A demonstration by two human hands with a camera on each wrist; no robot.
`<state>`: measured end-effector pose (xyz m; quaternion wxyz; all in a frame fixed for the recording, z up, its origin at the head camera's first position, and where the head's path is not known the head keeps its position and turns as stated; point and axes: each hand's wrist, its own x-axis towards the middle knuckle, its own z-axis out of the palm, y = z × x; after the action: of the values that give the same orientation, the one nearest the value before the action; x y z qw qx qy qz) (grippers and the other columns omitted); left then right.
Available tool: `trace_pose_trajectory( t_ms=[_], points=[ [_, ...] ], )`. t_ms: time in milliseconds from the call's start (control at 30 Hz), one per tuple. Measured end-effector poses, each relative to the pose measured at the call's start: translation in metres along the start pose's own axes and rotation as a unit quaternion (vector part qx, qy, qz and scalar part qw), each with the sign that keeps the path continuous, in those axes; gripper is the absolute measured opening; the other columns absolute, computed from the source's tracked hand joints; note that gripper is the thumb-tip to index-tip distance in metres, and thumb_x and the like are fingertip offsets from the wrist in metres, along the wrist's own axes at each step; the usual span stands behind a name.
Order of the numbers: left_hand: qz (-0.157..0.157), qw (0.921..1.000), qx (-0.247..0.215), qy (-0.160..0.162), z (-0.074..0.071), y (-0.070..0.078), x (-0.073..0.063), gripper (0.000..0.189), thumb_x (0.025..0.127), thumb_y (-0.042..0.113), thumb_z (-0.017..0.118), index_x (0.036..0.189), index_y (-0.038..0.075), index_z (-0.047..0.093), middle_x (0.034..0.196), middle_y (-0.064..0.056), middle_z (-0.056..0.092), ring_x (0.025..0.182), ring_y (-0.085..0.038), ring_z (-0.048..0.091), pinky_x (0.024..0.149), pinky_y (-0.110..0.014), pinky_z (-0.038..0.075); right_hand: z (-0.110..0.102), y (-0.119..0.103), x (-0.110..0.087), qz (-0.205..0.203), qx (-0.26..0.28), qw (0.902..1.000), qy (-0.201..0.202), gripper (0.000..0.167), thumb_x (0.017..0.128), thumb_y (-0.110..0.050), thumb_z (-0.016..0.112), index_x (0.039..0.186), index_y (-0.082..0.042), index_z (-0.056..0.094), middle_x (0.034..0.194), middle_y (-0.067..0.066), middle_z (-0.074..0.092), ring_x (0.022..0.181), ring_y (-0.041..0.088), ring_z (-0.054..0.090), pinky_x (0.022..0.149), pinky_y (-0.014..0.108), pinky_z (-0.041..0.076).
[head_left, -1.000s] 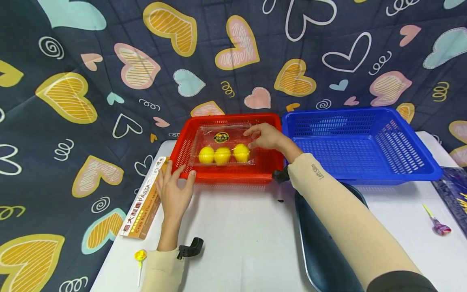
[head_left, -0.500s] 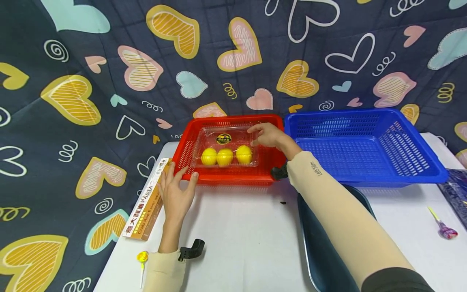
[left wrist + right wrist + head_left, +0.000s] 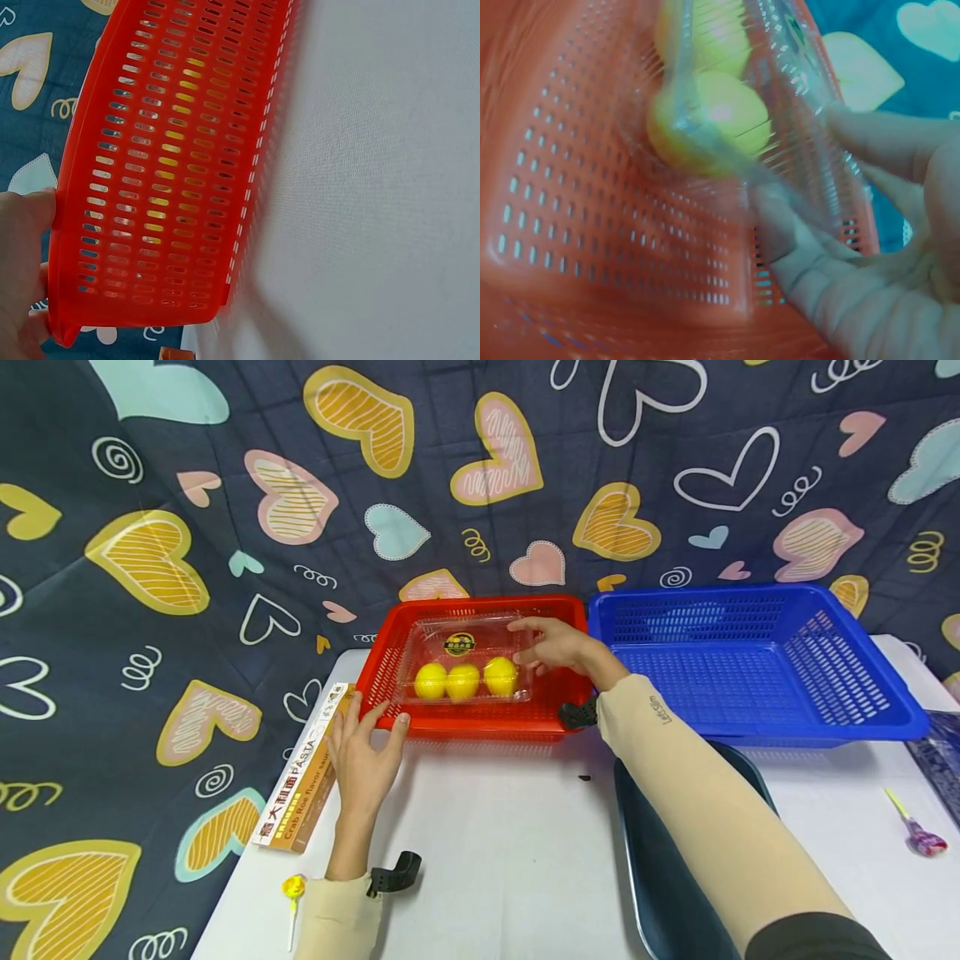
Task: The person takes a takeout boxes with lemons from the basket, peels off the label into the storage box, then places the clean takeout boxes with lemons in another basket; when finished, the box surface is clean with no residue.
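Observation:
A clear plastic fruit box (image 3: 487, 635) with a dark round label lies in the red basket (image 3: 480, 727). Through its lid show three round yellow fruits (image 3: 462, 682). My right hand (image 3: 558, 643) pinches the box's right end between thumb and fingers; the right wrist view shows this end up close, with a yellow fruit (image 3: 709, 124) beside the fingertips. At the basket's front left corner, my left hand (image 3: 365, 764) holds the rim. In the left wrist view its fingertips meet the red rim, and the fruits show yellow through the slots.
Right of the red basket stands a blue basket (image 3: 720, 685). A dark tray (image 3: 660, 860) lies partly under my right forearm. A pasta box (image 3: 303, 768) leans at the left, near a yellow lollipop (image 3: 292, 887). At the right lies a purple lollipop (image 3: 926, 839).
The head view has shifted slightly. Both hands keep their places, the right on the fruit box and the left at the basket's corner; the box stays in the red basket.

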<state>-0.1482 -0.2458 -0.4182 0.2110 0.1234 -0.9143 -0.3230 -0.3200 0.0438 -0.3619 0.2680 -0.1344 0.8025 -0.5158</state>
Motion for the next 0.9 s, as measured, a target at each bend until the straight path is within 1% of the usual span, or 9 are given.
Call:
trace_pose_trajectory(
  t_ms=[100, 167, 233, 333, 433, 533, 633, 767, 900],
  points=[
    [0.001, 1.0000, 0.001, -0.001, -0.0001, -0.0001, 0.0001, 0.051, 0.095, 0.046, 0.065, 0.134, 0.013, 0.067, 0.165, -0.010, 0.036, 0.155, -0.044, 0.018, 0.121, -0.073, 0.003, -0.0002, 0.0017, -0.0007, -0.027, 0.006, 0.9996, 0.007, 0.062, 0.096, -0.014, 0.068, 0.154, -0.022, 0.044, 0.137, 0.016, 0.048, 0.088, 0.022, 0.062, 0.088, 0.043, 0.058],
    [0.003, 1.0000, 0.003, 0.001, -0.0002, -0.0002, 0.0001, 0.051, 0.095, 0.046, 0.065, 0.134, 0.013, 0.067, 0.165, -0.010, 0.036, 0.155, -0.045, 0.019, 0.121, -0.074, 0.003, 0.0001, 0.0030, -0.0010, -0.041, 0.008, 0.9990, 0.014, 0.061, 0.097, -0.018, 0.068, 0.153, -0.023, 0.045, 0.141, 0.017, 0.046, 0.089, 0.022, 0.062, 0.091, 0.047, 0.057],
    [0.005, 1.0000, 0.003, 0.003, -0.0002, -0.0006, -0.0002, 0.051, 0.095, 0.046, 0.066, 0.134, 0.013, 0.068, 0.165, -0.011, 0.037, 0.155, -0.045, 0.019, 0.120, -0.074, 0.004, 0.0008, 0.0038, -0.0009, -0.053, 0.007, 0.9983, 0.022, 0.058, 0.097, -0.022, 0.069, 0.150, -0.023, 0.048, 0.140, 0.017, 0.046, 0.088, 0.022, 0.062, 0.091, 0.048, 0.057],
    [0.007, 1.0000, 0.003, 0.005, -0.0001, -0.0009, -0.0003, 0.051, 0.095, 0.046, 0.066, 0.134, 0.013, 0.068, 0.164, -0.011, 0.037, 0.155, -0.046, 0.020, 0.120, -0.074, 0.004, 0.0020, 0.0039, -0.0013, -0.068, 0.005, 0.9969, 0.039, 0.052, 0.097, -0.026, 0.070, 0.146, -0.021, 0.051, 0.132, 0.015, 0.049, 0.082, 0.020, 0.062, 0.082, 0.042, 0.059],
    [0.007, 1.0000, 0.002, 0.004, 0.0001, -0.0011, -0.0002, 0.052, 0.095, 0.046, 0.066, 0.134, 0.013, 0.068, 0.164, -0.011, 0.037, 0.154, -0.046, 0.020, 0.120, -0.074, 0.004, 0.0032, 0.0041, -0.0008, -0.078, 0.011, 0.9955, 0.053, 0.049, 0.096, -0.026, 0.071, 0.141, -0.017, 0.054, 0.122, 0.014, 0.052, 0.076, 0.019, 0.061, 0.073, 0.034, 0.058],
    [0.008, 1.0000, 0.003, 0.003, 0.0004, -0.0008, 0.0004, 0.052, 0.095, 0.047, 0.066, 0.134, 0.013, 0.067, 0.164, -0.012, 0.037, 0.154, -0.047, 0.020, 0.121, -0.073, 0.004, 0.0029, 0.0041, -0.0005, -0.083, 0.021, 0.9946, 0.059, 0.048, 0.095, -0.023, 0.073, 0.139, -0.015, 0.055, 0.115, 0.015, 0.053, 0.073, 0.019, 0.061, 0.068, 0.030, 0.057],
    [0.010, 0.9999, 0.005, 0.001, 0.0007, 0.0001, 0.0011, 0.052, 0.095, 0.047, 0.065, 0.134, 0.013, 0.067, 0.164, -0.012, 0.037, 0.154, -0.047, 0.021, 0.121, -0.073, 0.004, 0.0014, 0.0045, -0.0013, -0.084, 0.022, 0.9946, 0.057, 0.053, 0.095, -0.021, 0.073, 0.144, -0.018, 0.054, 0.119, 0.015, 0.053, 0.075, 0.019, 0.059, 0.069, 0.030, 0.060],
    [0.002, 0.9999, 0.009, -0.006, 0.0004, 0.0012, 0.0007, 0.053, 0.095, 0.047, 0.065, 0.135, 0.013, 0.067, 0.165, -0.011, 0.036, 0.154, -0.046, 0.020, 0.121, -0.073, 0.004, 0.0005, 0.0048, -0.0015, -0.085, 0.013, 0.9951, 0.049, 0.060, 0.095, -0.019, 0.071, 0.151, -0.020, 0.049, 0.128, 0.016, 0.053, 0.078, 0.019, 0.057, 0.073, 0.033, 0.061],
    [-0.004, 0.9999, 0.010, -0.010, -0.0006, 0.0023, 0.0001, 0.053, 0.095, 0.047, 0.065, 0.135, 0.013, 0.066, 0.165, -0.010, 0.035, 0.155, -0.045, 0.019, 0.121, -0.073, 0.003, 0.0006, 0.0022, -0.0028, -0.083, 0.011, 0.9952, 0.049, 0.057, 0.097, -0.021, 0.070, 0.150, -0.016, 0.050, 0.132, 0.017, 0.051, 0.075, 0.019, 0.058, 0.074, 0.034, 0.060]
  ],
)
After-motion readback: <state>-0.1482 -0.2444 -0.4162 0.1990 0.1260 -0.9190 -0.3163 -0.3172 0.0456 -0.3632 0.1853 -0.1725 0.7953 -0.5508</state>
